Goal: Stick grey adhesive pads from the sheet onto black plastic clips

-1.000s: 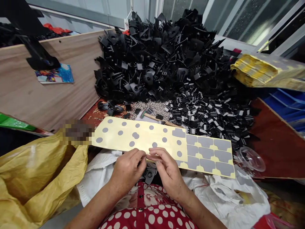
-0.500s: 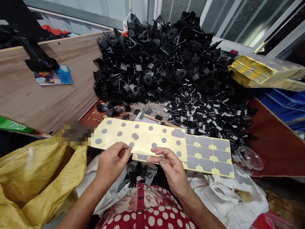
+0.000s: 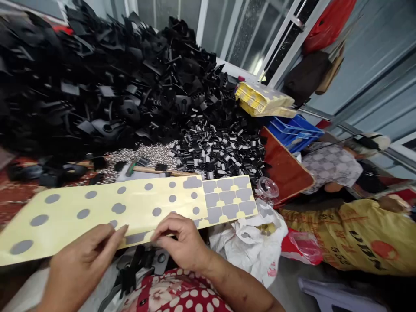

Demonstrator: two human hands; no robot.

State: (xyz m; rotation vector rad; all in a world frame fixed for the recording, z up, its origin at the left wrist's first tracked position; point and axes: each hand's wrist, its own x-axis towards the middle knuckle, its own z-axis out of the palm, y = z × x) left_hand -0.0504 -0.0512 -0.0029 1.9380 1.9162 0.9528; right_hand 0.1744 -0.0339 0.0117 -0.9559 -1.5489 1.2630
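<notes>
A long yellow backing sheet [image 3: 71,203] with grey round spots lies across the front of the work surface. At its right end is a yellow sheet of grey shaped stickers [image 3: 227,197], and a strip with a grey patch shows along the near edge. My left hand [image 3: 81,264] is at that near edge, thumb and fingers drawn together; what they hold, if anything, is hidden. To its right, my right hand [image 3: 183,242] has its thumb and curled fingers pinched at the sheet's lower edge. Black plastic clips [image 3: 130,268] lie below, near my lap.
Behind the sheet rises a big heap of black plastic parts [image 3: 130,82], with small black and white pieces [image 3: 217,147] and silver bits [image 3: 143,151] before it. A wooden-handled tool [image 3: 156,171], clear cup [image 3: 268,187], yellow bundle [image 3: 264,99] and blue crate [image 3: 295,130] are around.
The view has swung right, bringing a yellow sack and stool into sight. My right hand's raised fingers have come down to the sheet's near edge. My left hand stays by that edge.
</notes>
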